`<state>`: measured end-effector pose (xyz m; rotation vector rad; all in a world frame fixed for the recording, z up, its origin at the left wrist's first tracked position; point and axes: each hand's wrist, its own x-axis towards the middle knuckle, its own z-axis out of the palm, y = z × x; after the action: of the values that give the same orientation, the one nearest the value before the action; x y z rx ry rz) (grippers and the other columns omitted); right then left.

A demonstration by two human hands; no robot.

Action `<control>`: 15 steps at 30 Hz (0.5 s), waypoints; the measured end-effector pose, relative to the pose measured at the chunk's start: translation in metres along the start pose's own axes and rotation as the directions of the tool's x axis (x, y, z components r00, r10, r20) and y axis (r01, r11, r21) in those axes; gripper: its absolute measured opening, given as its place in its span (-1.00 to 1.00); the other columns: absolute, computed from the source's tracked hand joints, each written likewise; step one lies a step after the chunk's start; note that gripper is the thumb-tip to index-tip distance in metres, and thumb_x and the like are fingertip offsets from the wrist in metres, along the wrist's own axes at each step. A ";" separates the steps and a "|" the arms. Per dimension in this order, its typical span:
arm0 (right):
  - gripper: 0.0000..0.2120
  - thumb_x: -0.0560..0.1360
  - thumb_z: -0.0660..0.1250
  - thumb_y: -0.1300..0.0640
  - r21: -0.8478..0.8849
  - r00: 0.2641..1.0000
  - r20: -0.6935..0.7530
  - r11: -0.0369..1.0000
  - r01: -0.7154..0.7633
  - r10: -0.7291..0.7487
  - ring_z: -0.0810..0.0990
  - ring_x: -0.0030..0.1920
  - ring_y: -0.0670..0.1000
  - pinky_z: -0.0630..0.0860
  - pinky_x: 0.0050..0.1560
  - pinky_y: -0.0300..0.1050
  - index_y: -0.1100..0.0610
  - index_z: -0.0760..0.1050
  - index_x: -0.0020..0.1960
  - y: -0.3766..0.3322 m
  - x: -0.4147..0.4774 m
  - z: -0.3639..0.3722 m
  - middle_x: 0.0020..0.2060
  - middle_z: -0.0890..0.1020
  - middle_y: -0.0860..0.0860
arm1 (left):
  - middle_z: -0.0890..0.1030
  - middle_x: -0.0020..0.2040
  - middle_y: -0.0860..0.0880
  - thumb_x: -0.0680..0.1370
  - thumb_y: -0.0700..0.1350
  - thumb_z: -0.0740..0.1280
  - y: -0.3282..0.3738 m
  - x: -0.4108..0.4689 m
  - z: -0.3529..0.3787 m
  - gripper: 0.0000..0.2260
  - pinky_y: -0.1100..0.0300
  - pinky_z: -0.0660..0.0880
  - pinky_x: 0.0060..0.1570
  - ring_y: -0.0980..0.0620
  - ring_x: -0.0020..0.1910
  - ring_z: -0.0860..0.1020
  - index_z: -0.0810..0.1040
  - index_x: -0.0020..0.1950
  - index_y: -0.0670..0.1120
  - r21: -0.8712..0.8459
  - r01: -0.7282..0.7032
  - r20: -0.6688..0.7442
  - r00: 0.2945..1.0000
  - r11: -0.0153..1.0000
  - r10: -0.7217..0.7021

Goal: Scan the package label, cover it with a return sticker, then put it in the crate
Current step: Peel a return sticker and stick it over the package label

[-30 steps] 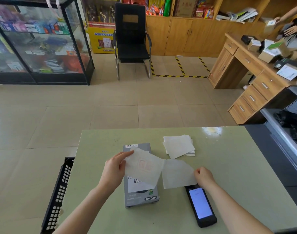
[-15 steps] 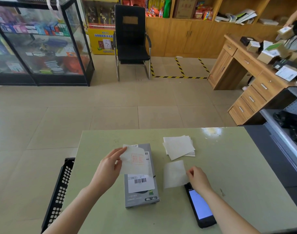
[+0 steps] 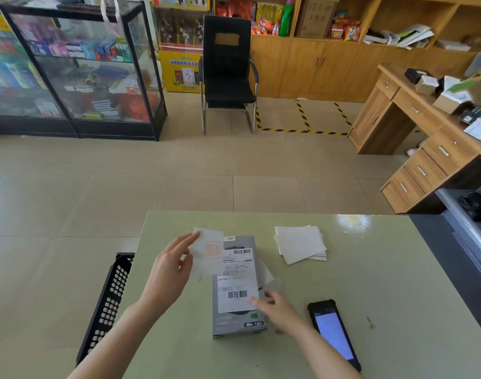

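A grey package (image 3: 238, 325) lies flat on the pale green table (image 3: 384, 283), its white barcode label (image 3: 238, 280) facing up and mostly uncovered. My left hand (image 3: 171, 277) pinches a translucent return sticker (image 3: 209, 254) with a red stamp, held just above the package's upper left corner and overlapping the label's left edge. My right hand (image 3: 279, 310) is at the label's lower right corner, fingers closed on a blurred white backing sheet (image 3: 269, 279). The black crate (image 3: 110, 296) sits below the table's left edge.
A black handheld scanner (image 3: 335, 336) with a lit screen lies right of the package. A stack of white stickers (image 3: 299, 243) sits at the table's far middle. Beyond are tiled floor, a black chair (image 3: 228, 69), a glass display case and a wooden desk (image 3: 425, 149).
My left hand has lifted the sticker up and to the left, uncovering the label. My right hand has moved left with the backing sheet, from beside the scanner to the package's right edge.
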<state>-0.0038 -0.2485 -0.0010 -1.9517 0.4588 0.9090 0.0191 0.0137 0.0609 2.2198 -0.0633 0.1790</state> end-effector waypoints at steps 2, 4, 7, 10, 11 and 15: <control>-0.26 0.29 0.45 -0.25 0.086 0.997 0.067 0.995 -0.055 0.049 0.51 0.04 -0.11 0.39 0.00 -0.11 0.00 0.28 0.34 0.004 -0.006 0.015 0.10 0.52 -0.14 | 0.47 0.28 0.16 0.56 -0.34 0.19 0.000 -0.001 -0.005 -0.57 0.53 0.41 -0.07 0.34 0.08 0.47 0.46 0.37 0.01 -0.003 -0.004 -0.020 1.000 1.000 0.004; -0.36 0.25 0.53 -0.16 0.139 0.998 0.056 0.989 -0.041 0.034 0.50 -0.02 -0.14 0.39 0.01 -0.14 -0.05 0.32 0.20 0.011 -0.004 0.027 0.00 0.52 -0.16 | 0.47 0.27 0.16 0.56 -0.35 0.20 0.000 -0.001 -0.010 -0.57 0.52 0.41 -0.08 0.34 0.08 0.47 0.46 0.36 0.01 -0.009 -0.008 -0.037 0.999 1.000 0.008; -0.33 0.19 0.60 -0.06 0.158 1.000 -0.007 0.987 0.017 -0.016 0.53 0.16 -0.02 0.42 0.21 -0.12 0.01 0.35 0.18 0.016 0.001 0.039 0.10 0.57 -0.06 | 0.46 0.27 0.18 0.56 -0.35 0.19 0.000 -0.001 -0.017 -0.56 0.53 0.40 -0.09 0.32 0.07 0.48 0.46 0.36 0.03 -0.014 -0.018 -0.057 0.998 1.000 0.018; -0.31 0.14 0.62 -0.04 0.186 0.997 -0.070 0.982 0.032 -0.019 0.56 0.11 -0.03 0.46 0.18 -0.12 0.03 0.40 0.18 0.017 0.001 0.044 0.08 0.61 -0.05 | 0.47 0.27 0.19 0.56 -0.35 0.20 0.000 -0.001 -0.024 -0.56 0.53 0.40 -0.09 0.33 0.06 0.48 0.47 0.36 0.03 -0.015 -0.022 -0.085 0.996 1.000 0.021; -0.32 0.13 0.62 -0.04 0.176 0.994 -0.104 0.983 0.046 -0.028 0.57 0.08 -0.03 0.48 0.13 -0.13 0.03 0.42 0.16 0.017 0.001 0.046 0.05 0.62 -0.05 | 0.47 0.27 0.19 0.56 -0.35 0.20 0.000 -0.002 -0.026 -0.56 0.53 0.40 -0.10 0.33 0.06 0.48 0.47 0.35 0.03 -0.013 -0.023 -0.097 0.995 1.000 0.022; -0.34 0.11 0.62 -0.07 0.104 0.955 -0.288 0.990 0.098 -0.064 0.58 -0.01 0.01 0.50 -0.07 -0.15 0.11 0.37 0.05 0.017 -0.003 0.058 -0.02 0.58 -0.01 | 0.48 0.27 0.19 0.55 -0.35 0.21 -0.001 -0.005 -0.034 -0.56 0.52 0.42 -0.11 0.32 0.04 0.49 0.47 0.35 0.03 0.008 -0.020 -0.135 0.991 1.000 0.021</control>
<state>-0.0402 -0.2081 -0.0271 -1.9841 0.5798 0.5371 0.0104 0.0413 0.0794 2.2087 -0.0108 0.3411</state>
